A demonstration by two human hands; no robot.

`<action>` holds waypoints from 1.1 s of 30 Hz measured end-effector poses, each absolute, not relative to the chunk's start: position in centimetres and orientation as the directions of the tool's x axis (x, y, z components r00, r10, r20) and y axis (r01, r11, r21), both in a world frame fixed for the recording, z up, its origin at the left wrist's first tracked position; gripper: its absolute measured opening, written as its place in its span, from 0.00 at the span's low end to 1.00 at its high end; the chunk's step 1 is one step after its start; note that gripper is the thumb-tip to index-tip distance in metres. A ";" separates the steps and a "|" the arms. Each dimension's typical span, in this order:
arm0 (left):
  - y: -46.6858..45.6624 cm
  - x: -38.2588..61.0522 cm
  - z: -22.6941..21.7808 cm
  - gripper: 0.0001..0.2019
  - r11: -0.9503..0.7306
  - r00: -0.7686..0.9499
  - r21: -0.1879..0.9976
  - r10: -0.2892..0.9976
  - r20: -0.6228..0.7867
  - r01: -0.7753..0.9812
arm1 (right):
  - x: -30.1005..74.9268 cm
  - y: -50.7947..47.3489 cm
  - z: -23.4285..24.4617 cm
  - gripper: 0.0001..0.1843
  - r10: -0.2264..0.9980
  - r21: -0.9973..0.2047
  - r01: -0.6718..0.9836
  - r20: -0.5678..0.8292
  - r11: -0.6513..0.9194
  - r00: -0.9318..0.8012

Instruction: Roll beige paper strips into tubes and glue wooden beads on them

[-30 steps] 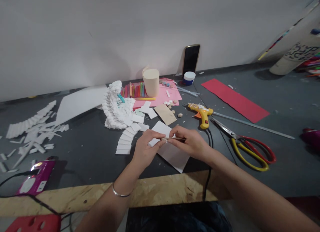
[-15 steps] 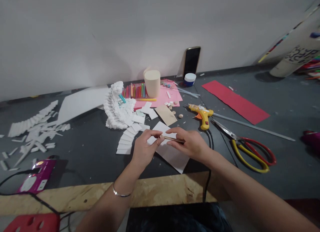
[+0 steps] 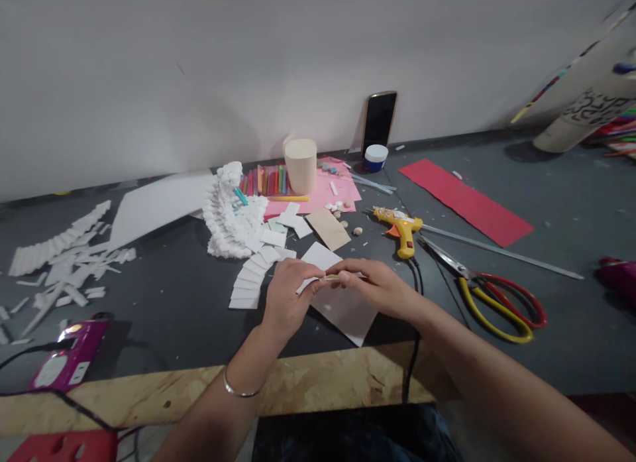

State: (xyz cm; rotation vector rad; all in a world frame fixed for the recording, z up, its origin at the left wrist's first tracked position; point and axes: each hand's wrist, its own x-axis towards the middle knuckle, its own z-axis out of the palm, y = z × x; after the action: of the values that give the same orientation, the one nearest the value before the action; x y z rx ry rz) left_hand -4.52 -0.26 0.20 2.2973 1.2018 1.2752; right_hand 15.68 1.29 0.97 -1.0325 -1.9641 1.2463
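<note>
Both my hands meet over a white sheet of paper point(image 3: 342, 309) on the dark floor. My left hand point(image 3: 288, 299) pinches a small white paper piece point(image 3: 309, 283) against a thin wooden stick point(image 3: 342, 276). My right hand point(image 3: 380, 286) pinches the same stick from the right. The fingers of both hands are closed round it. A fanned row of small white paper rectangles point(image 3: 253, 276) lies just left of my left hand.
A yellow glue gun point(image 3: 402, 229) and yellow-and-red scissors point(image 3: 491, 293) lie to the right, with a long metal ruler point(image 3: 501, 250) and red paper point(image 3: 464, 200). Behind are a white ruffled paper model point(image 3: 228, 213), a cream cylinder point(image 3: 301, 164), pink paper point(image 3: 328, 191), a phone point(image 3: 378, 120). A chipboard plank point(image 3: 318, 382) lies near me.
My hands drew slightly closer together and turned the stick and paper piece between the fingertips. Nothing else on the floor moved.
</note>
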 end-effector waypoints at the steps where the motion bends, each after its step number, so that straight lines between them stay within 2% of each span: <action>1: -0.2 -4.5 0.2 0.03 -0.643 0.292 0.540 0.747 0.597 0.543 | 15.7 1.3 0.9 0.16 0.856 -0.931 0.297 0.032 0.214 -0.516; 4: -0.2 -4.4 0.2 0.04 -0.671 0.333 0.498 0.722 0.606 0.548 | 15.6 1.3 0.8 0.12 0.878 -0.921 0.340 0.007 0.193 -0.479; 11: -0.2 -4.5 0.0 0.04 -0.650 0.323 0.517 0.743 0.586 0.557 | 15.4 1.3 0.7 0.08 0.873 -0.805 0.448 0.165 0.388 -0.459; 17: -0.2 -4.4 -0.2 0.05 -0.635 0.315 0.552 0.761 0.567 0.540 | 15.2 1.4 0.2 0.07 0.844 -0.731 0.481 0.245 0.485 -0.477; 21: -0.3 -4.2 -0.1 0.06 -0.527 0.281 0.656 0.848 0.450 0.540 | 15.1 1.5 -0.5 0.05 0.798 -0.586 0.549 0.360 0.596 -0.483; 24: -0.4 -4.0 -0.1 0.04 -0.372 0.208 0.756 0.928 0.308 0.539 | 15.1 1.5 -0.7 0.08 0.748 -0.457 0.592 0.432 0.663 -0.504; 27: -0.5 -4.0 -0.2 0.04 -0.272 0.160 0.821 0.962 0.221 0.503 | 15.0 1.4 -0.6 0.11 0.714 -0.383 0.607 0.457 0.696 -0.531; 30: -0.5 -3.9 -0.3 0.03 -0.247 0.154 0.843 0.968 0.196 0.478 | 15.0 1.3 -0.7 0.10 0.711 -0.382 0.604 0.454 0.700 -0.537; 33: -0.4 -3.9 -0.3 0.04 -0.232 0.136 0.847 0.972 0.190 0.477 | 15.0 1.1 -0.8 0.10 0.765 -0.489 0.588 0.413 0.644 -0.494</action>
State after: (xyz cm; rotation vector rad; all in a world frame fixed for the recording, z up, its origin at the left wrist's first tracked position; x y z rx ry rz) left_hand -3.94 -0.45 -0.33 1.7948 1.3957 1.0188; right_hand 14.96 1.14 -0.80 -1.0487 -2.2532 0.3776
